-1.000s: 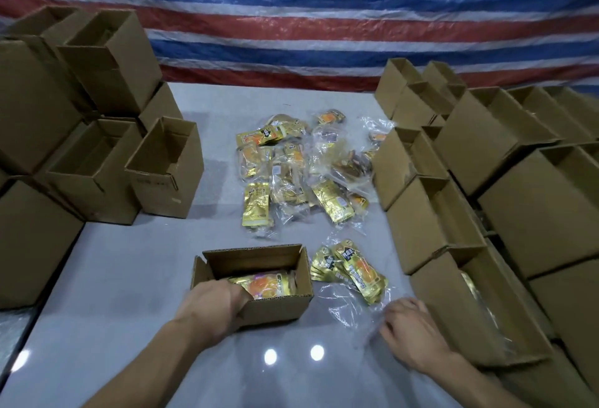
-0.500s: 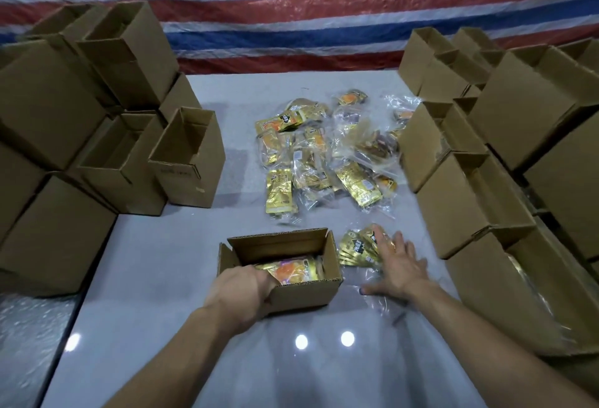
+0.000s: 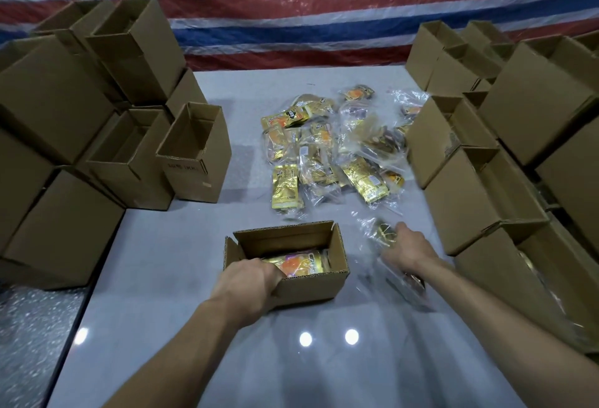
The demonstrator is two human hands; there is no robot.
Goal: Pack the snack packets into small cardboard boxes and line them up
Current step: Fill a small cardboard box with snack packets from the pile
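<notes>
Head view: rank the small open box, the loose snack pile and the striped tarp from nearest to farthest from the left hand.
1. Small open box: gripped by the left hand at its near-left corner.
2. Loose snack pile: centre, beyond the box.
3. Striped tarp: backdrop at the far end.

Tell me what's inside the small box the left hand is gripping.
A gold-and-orange snack packet lies in the small cardboard box, with more packet edges beside it. The left hand grips the near-left corner and covers that end; the box floor is hidden.
</notes>
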